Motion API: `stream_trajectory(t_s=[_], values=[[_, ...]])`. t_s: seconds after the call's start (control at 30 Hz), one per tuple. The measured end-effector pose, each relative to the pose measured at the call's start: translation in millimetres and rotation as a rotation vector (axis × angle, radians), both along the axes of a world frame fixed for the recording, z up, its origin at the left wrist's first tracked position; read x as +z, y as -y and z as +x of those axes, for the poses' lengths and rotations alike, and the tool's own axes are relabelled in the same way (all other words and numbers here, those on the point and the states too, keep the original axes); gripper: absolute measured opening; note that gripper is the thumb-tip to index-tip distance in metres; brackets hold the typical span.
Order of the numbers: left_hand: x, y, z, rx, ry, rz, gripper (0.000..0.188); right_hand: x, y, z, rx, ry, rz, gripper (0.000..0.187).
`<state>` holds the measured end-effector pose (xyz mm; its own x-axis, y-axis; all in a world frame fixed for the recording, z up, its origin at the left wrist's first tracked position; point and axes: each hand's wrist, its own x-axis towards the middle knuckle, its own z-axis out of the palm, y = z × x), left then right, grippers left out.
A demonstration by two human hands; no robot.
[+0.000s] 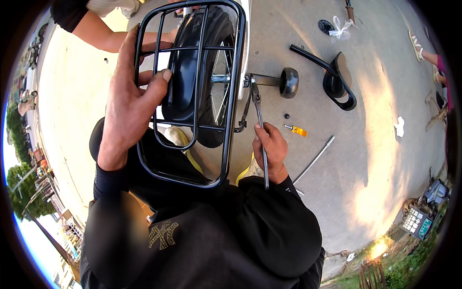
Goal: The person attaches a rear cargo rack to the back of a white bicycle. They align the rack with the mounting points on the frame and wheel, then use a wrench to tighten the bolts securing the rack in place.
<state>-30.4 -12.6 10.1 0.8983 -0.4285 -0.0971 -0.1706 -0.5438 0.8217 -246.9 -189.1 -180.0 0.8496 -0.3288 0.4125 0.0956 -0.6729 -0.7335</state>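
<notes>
Wrench (260,113), clamped in our right hand (271,148) at the axle end (252,82) beside the wheel (207,103), probably wants seating squarely before we turn it, our left hand (127,106) gripping the black rack (234,101) steady.

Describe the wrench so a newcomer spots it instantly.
Find the big spoked wheel, then the small wheel to its right. Between them, the wrench runs down into the right hand. The rod nearby is also silver-grey but lies on the ground; the wrench is gripped.
</notes>
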Motion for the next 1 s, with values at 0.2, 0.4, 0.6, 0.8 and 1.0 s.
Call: stream_trajectory(t_s=[0.2,0.4,0.6,0.8,1.0], values=[[0.0,0.2,-0.9,0.014,-0.005,0.001,0.077,24.4,11.3,18.1,0.057,-0.008,-0.065,0.045],[0.8,2.3,3.1,-0.001,-0.014,-0.019,0.077,5.1,8.5,13.0,0.136,0.009,-0.204,0.051],[0.9,1.4,2.4,-0.004,0.023,0.011,0.076,-21.5,-1.2,5.2,0.095,0.02,-0.119,0.052],[0.0,1.8,1.2,0.001,-0.003,-0.016,0.077,25.7,13.3,21.8,0.06,-0.052,-0.036,0.043],[2.4,-0.1,-1.0,0.011,-0.007,-0.009,0.078,76.6,52.5,69.8,0.188,-0.215,0.1,0.022]])
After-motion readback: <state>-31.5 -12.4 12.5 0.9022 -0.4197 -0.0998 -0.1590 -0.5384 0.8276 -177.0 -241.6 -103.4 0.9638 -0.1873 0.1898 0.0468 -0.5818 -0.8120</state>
